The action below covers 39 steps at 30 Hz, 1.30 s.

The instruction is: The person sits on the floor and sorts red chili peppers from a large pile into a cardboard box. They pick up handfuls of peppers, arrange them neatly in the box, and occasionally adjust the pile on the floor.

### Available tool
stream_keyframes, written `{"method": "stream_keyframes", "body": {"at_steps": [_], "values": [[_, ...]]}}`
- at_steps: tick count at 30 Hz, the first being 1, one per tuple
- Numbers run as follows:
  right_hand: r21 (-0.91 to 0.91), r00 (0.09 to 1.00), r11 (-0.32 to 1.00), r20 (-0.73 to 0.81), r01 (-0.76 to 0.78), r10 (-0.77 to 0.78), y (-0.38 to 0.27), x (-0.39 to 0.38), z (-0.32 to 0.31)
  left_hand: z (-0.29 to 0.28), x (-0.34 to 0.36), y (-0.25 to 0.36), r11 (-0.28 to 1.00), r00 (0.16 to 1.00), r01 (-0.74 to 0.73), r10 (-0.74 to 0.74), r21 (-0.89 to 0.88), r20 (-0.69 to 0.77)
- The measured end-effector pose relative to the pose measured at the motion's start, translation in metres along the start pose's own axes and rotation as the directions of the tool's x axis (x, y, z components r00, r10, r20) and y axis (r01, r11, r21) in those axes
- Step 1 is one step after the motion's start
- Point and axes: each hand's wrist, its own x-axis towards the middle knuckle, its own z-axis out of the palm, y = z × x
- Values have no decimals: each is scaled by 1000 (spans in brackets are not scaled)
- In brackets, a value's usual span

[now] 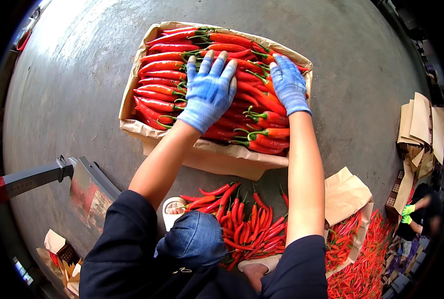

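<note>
Before me stands a box lined with brown paper (131,94), filled with rows of long red chili peppers (164,66) that have green stems. The left rows lie crosswise, their stems pointing to the middle. My left hand (208,92), in a blue knit glove with pale fingertips, lies flat on the middle of the peppers, fingers stretched out. On the right side of the box rests my right hand (289,83), gloved alike, its fingers extended over the peppers near the paper edge. Neither hand grips a pepper that I can see.
Loose red chilies (249,224) lie between my feet. At lower right are an open paper-lined box (349,197) and a large chili heap (359,271). A grey metal stand (89,189) sits left. Paper-topped crates (416,129) and a person in green gloves (407,214) are far right.
</note>
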Motion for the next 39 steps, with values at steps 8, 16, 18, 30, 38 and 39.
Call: {"method": "stream_keyframes", "body": {"at_steps": [8, 16, 18, 30, 38, 39], "values": [[-84, 999, 996, -37, 22, -25, -5, -11, 2, 8, 2, -8, 1000, 998, -2, 1, 25, 68], [67, 958, 997, -285, 26, -6, -4, -43, -38, -7, 18, -5, 987, 984, -52, 24, 152, 178], [30, 959, 998, -279, 53, -42, -20, -76, -47, -7, 21, 0, 985, 992, -86, 71, 149, 105], [211, 971, 976, -240, 61, -9, -13, -114, -24, 25, 20, 5, 996, 993, -73, 68, 49, 92], [-253, 984, 953, 104, 168, -146, -4, -84, -71, 24, 15, 3, 997, 993, -73, 71, 15, 89], [-250, 988, 956, 62, 154, -143, 3, -90, -67, 25, 16, -1, 997, 992, -72, 73, -14, 104]]}}
